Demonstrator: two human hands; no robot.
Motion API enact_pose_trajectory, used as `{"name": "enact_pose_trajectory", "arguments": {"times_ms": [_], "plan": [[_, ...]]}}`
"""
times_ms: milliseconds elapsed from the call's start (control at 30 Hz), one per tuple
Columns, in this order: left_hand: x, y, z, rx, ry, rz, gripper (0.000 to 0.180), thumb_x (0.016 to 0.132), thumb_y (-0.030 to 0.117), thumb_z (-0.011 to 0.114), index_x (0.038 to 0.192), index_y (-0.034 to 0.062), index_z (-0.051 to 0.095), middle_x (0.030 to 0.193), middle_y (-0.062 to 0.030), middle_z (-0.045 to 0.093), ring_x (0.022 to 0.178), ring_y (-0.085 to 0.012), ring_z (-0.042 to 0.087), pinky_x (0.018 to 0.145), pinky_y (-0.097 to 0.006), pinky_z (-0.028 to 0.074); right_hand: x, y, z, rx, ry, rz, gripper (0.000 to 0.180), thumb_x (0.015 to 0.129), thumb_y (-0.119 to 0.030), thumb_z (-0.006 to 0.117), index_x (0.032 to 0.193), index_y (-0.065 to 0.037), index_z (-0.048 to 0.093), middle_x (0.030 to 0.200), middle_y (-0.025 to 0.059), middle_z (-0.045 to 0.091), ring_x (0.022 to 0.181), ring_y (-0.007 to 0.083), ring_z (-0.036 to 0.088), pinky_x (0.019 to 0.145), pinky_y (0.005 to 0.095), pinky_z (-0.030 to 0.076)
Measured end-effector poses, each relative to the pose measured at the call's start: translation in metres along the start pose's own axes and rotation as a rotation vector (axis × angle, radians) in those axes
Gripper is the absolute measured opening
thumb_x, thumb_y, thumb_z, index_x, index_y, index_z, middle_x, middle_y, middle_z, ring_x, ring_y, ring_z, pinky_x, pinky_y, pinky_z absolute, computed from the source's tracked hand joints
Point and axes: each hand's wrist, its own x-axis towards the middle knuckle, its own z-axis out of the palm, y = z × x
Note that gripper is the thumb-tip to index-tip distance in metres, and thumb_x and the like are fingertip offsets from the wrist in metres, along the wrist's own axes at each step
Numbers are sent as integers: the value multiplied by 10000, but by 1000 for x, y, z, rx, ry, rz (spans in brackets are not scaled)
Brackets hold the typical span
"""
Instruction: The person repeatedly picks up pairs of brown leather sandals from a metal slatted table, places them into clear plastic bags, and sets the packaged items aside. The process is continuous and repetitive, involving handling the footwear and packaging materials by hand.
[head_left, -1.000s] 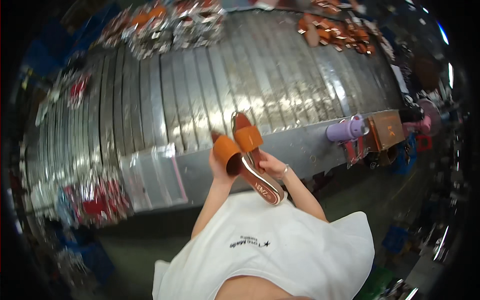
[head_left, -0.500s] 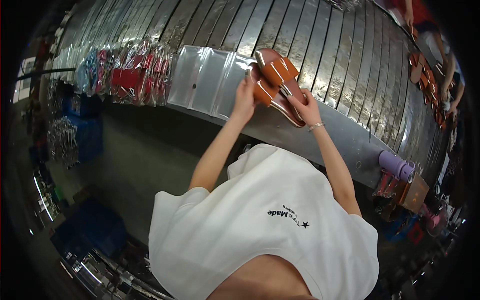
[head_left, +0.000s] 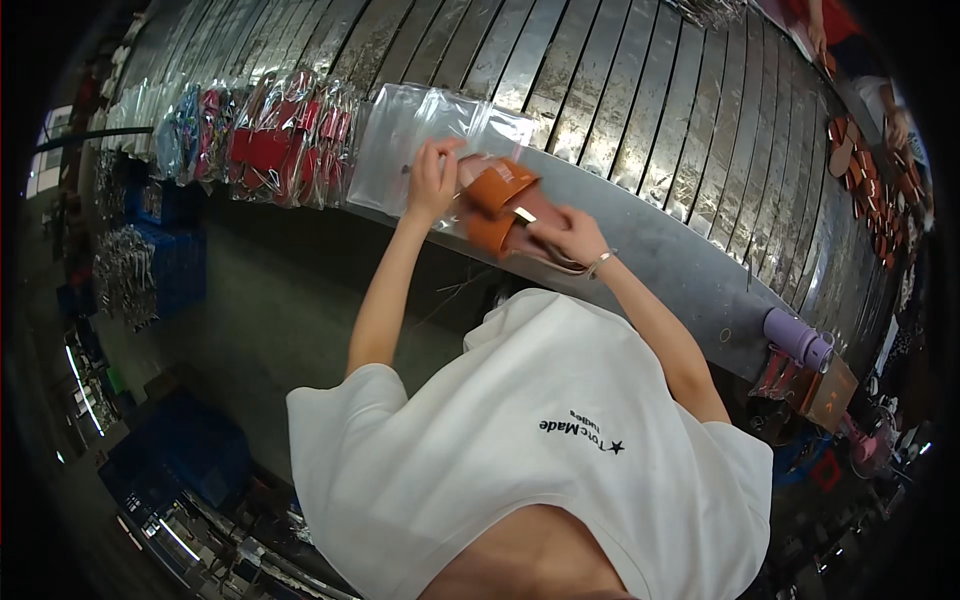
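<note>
My right hand (head_left: 575, 240) grips a pair of brown slide sandals (head_left: 497, 187) with orange straps, laid one against the other. The sandals are tilted with their far ends toward the left, and motion blurs them. My left hand (head_left: 432, 185) has its fingers closed at the near edge of a clear plastic bag (head_left: 385, 145) on the slatted metal table. The sandals' far ends are beside the left fingers, at the bag's edge. Whether they are inside the plastic, I cannot tell.
Several bagged red sandals (head_left: 275, 150) stand in a row at the left of the slatted table (head_left: 600, 80). A purple bottle (head_left: 795, 337) lies at the right edge. More orange-strapped sandals (head_left: 868, 200) lie at the far right, near other people's hands (head_left: 897, 130).
The sandals have moved left and nearer, toward the bag, in my right hand. My left hand has let go of them and shifted left to the bag, which now looks ruffled.
</note>
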Motion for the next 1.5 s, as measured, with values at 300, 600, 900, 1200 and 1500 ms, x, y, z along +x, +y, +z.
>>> {"name": "enact_pose_trajectory", "arguments": {"times_ms": [300,600,900,1200,1500], "plan": [[-5,126,33,90,-511,392,166,853,123,552,1001,60,594,1127,-127,582,1073,-313,531,914,-394,410,21,3,8,38,168,-317,450,727,-388,689,882,34,651,777,133,647,687,198,609,635,322,477],[-8,145,100,-359,-327,-361,461,753,118,645,1157,-33,479,1123,-160,573,1092,-275,527,944,-375,394,-29,-38,-92,759,605,-260,221,836,-195,667,942,-3,640,806,-18,619,696,47,526,611,207,420],[41,185,139,-674,-472,-410,989,637,49,793,1337,57,94,1369,-175,280,1286,-280,337,1003,-386,398,-61,-37,-147,1181,564,-163,249,870,-280,634,953,-47,602,774,-21,598,656,52,563,557,197,442],[61,201,148,-531,-588,-204,268,846,83,533,1095,11,464,889,-195,622,865,-309,632,727,-367,512,-66,-6,-167,1250,601,-226,305,858,-354,631,879,-50,613,773,19,623,625,94,601,542,232,485],[3,200,148,-154,-1106,278,436,787,118,594,1208,55,502,1087,-178,602,1030,-289,581,812,-412,486,-50,-15,-161,1252,1128,-208,267,835,-286,675,867,-27,619,738,-12,592,631,55,515,559,209,413]]}}
